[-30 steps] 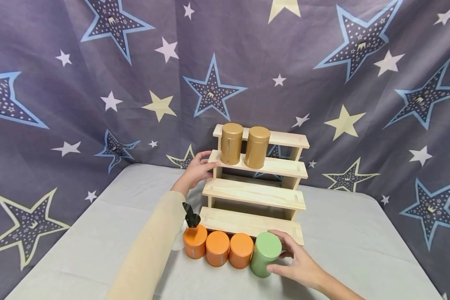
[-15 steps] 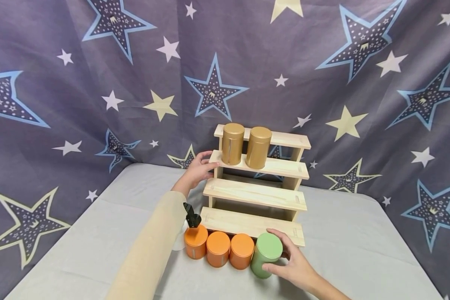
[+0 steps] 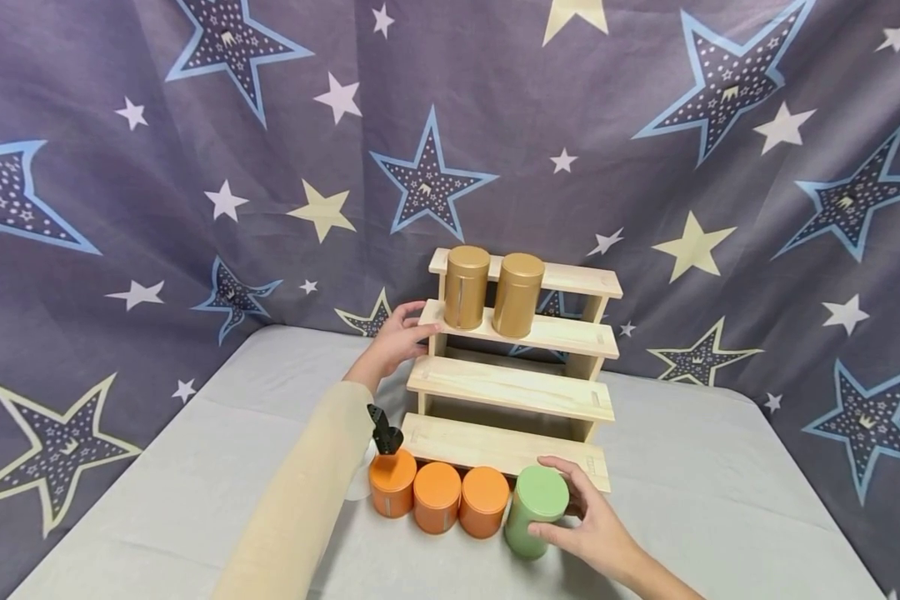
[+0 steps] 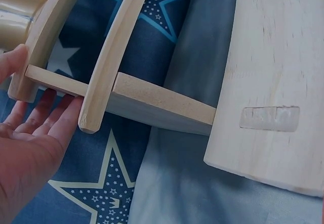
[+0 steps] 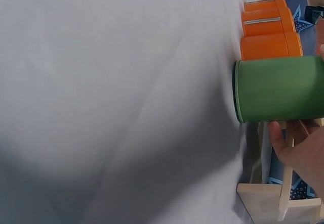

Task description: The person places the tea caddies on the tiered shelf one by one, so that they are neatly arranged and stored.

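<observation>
In the head view, my left hand [image 3: 399, 337] grips the left end of a four-tier wooden display stand [image 3: 510, 387], at its second board from the top. The left wrist view has the thumb on the board's end and the fingers [image 4: 63, 120] below it. My right hand [image 3: 588, 525] holds a tall green tin [image 3: 528, 521] upright from its right side, thumb in front. Whether the tin's base touches the cloth, I cannot tell. Just left of it stands an orange tin [image 3: 483, 504], the right one of three short orange tins in a row.
Two gold tins [image 3: 467, 287] stand on the second board from the top, towards its left. The black wrist mount [image 3: 385, 433] on my left arm overlaps the leftmost orange tin [image 3: 392, 487]. Grey cloth [image 3: 720, 483] covers the table; a star-patterned curtain [image 3: 615, 125] hangs behind.
The green tin and my right hand have shifted slightly right, with a narrow gap now beside the nearest orange tin. My left hand stays on the stand.
</observation>
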Demonstrator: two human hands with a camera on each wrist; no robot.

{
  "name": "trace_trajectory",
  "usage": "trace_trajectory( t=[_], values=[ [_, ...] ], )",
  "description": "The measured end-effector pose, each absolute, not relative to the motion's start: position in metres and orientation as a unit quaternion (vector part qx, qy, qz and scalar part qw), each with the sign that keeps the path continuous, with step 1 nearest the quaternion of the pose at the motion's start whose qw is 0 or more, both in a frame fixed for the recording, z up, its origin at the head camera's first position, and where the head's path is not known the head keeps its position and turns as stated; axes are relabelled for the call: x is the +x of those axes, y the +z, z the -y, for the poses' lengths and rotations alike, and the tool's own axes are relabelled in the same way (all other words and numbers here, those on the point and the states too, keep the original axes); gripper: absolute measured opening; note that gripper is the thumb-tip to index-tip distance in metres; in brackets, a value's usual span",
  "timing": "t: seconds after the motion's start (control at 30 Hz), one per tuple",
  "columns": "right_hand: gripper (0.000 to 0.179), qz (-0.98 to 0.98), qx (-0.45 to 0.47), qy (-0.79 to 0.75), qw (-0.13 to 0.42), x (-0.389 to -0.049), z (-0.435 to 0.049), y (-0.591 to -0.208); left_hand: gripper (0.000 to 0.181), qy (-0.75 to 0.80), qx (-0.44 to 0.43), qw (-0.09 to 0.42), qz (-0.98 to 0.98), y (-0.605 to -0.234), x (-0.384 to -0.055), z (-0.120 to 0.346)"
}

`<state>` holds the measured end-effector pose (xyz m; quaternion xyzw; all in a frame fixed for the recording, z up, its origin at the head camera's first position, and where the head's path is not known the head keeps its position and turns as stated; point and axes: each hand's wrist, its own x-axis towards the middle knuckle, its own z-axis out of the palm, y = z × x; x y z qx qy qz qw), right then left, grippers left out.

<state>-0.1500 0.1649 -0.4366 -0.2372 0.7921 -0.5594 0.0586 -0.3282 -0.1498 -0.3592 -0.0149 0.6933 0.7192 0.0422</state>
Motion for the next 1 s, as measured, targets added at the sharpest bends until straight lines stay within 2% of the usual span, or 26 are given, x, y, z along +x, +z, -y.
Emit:
trace_trajectory(
  t=[0.47, 0.83, 1.0],
  values=[
    [0.068, -0.782, -0.259, -0.566, 0.014, -0.155, -0.172, -0.413, 0.065, 0.722, -0.018, 0.039, -0.690, -0.359, -0.329, 0.152],
    [0.068, -0.787, -0.267, -0.552, -0.065, -0.160, -0.179, -0.388, 0.065, 0.715, -0.014, 0.046, -0.697, -0.357, -0.326, 0.151],
    [0.070, -0.790, -0.264, -0.548, -0.084, -0.163, -0.182, -0.378, 0.065, 0.716, -0.014, 0.042, -0.696, -0.359, -0.328, 0.152]
  ],
)
